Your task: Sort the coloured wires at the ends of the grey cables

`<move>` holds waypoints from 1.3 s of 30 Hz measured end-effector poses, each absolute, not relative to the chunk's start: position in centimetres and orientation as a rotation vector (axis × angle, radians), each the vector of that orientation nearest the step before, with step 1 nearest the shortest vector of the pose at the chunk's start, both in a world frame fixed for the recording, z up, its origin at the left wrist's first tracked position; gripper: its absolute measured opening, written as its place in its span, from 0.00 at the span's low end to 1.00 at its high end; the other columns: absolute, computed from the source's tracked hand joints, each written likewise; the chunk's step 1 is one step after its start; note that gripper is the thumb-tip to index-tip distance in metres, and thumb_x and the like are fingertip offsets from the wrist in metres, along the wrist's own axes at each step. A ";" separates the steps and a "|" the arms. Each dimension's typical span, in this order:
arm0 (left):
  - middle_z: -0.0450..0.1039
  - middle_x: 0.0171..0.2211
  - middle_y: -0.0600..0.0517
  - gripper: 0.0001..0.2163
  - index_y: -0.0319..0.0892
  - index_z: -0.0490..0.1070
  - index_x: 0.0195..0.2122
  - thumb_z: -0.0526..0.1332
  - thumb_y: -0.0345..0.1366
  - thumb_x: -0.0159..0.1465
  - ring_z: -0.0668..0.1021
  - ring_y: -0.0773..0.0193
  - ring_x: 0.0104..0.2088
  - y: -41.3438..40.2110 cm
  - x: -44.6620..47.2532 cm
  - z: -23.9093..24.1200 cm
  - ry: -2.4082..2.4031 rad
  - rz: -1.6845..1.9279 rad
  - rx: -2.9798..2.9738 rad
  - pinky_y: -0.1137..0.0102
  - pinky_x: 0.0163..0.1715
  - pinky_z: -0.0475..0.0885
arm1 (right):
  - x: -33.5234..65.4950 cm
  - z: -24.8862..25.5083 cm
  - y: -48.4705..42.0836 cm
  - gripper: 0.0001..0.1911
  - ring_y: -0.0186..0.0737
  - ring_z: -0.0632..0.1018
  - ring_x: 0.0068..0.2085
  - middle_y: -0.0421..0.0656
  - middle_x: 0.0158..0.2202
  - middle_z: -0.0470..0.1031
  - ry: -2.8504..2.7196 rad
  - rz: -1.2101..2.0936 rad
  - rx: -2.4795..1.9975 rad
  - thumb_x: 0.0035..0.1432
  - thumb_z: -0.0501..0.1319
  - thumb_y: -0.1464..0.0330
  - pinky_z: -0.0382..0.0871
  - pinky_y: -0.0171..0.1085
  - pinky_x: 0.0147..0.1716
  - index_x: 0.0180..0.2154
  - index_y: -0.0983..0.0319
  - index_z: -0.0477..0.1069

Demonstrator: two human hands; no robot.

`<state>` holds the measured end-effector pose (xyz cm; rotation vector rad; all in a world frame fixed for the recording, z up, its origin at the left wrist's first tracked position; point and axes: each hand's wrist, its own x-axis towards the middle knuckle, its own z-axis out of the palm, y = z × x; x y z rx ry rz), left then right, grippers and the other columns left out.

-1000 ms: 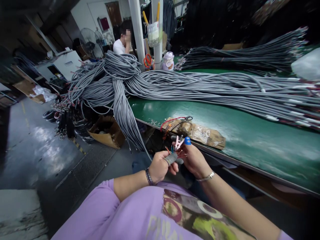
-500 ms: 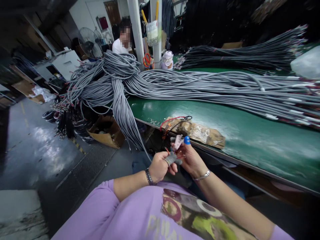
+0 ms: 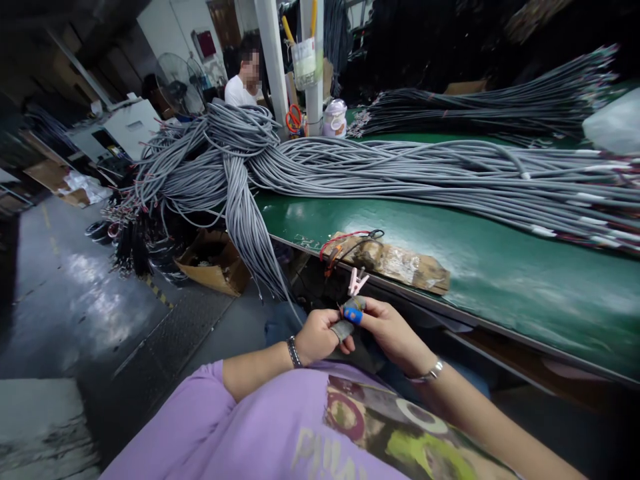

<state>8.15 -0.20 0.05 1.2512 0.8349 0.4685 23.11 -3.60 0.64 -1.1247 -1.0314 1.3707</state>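
My left hand [image 3: 320, 335] is closed around the end of a grey cable [image 3: 295, 308], which runs up to the hanging bundle; a grey wrap covers a finger. Fingertips of my right hand [image 3: 385, 327] are pinched together against the left ones, at the thin wires [image 3: 341, 309] at the cable's end. These wires are mostly hidden by the fingers. A blue cover [image 3: 353, 315] sits on the right thumb and a grey wrap on a finger. Just beyond the right fingertips is a pale pink clip [image 3: 357, 282] by the bench edge.
A wooden board [image 3: 420, 270] with red and black leads lies along the edge of the green bench [image 3: 500, 260]. Grey cables [image 3: 400, 170] spread across the bench and hang off its left end. Black cables [image 3: 480, 110] lie behind. A cardboard box [image 3: 215, 267] stands on the floor.
My right hand has turned from partly open to a pinch at the left fingertips, its thumb coming down. Coloured wires that fanned out are now mostly covered, and the pink clip shows more fully.
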 end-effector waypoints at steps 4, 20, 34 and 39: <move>0.71 0.17 0.51 0.21 0.37 0.68 0.25 0.67 0.53 0.48 0.73 0.67 0.17 0.0 8.2 -0.1 0.811 0.342 1.209 0.71 0.21 0.69 | 23.5 1.2 -3.6 0.15 0.37 0.71 0.29 0.41 0.25 0.73 -1.297 1.215 -1.184 0.48 0.69 0.56 0.66 0.37 0.31 0.24 0.61 0.75; 0.73 0.19 0.48 0.24 0.36 0.71 0.21 0.66 0.57 0.50 0.74 0.67 0.20 -0.1 8.1 -0.2 0.742 0.430 1.280 0.70 0.27 0.72 | 22.3 1.3 -4.0 0.18 0.33 0.68 0.16 0.37 0.15 0.68 -0.952 1.470 -1.072 0.49 0.68 0.53 0.64 0.35 0.19 0.27 0.60 0.69; 0.73 0.19 0.48 0.24 0.35 0.73 0.23 0.67 0.56 0.49 0.75 0.66 0.19 -0.1 8.0 0.2 0.820 0.685 1.097 0.71 0.22 0.70 | 23.5 -0.9 -4.0 0.17 0.33 0.69 0.28 0.40 0.27 0.72 -0.679 1.479 -0.999 0.45 0.72 0.56 0.66 0.34 0.29 0.30 0.61 0.75; 0.71 0.17 0.50 0.23 0.36 0.72 0.22 0.67 0.55 0.50 0.72 0.68 0.16 0.1 7.9 0.9 0.810 0.710 1.069 0.73 0.19 0.67 | 24.0 -0.8 -3.2 0.18 0.34 0.71 0.29 0.41 0.29 0.73 -0.621 1.495 -0.977 0.47 0.69 0.53 0.68 0.35 0.31 0.32 0.61 0.76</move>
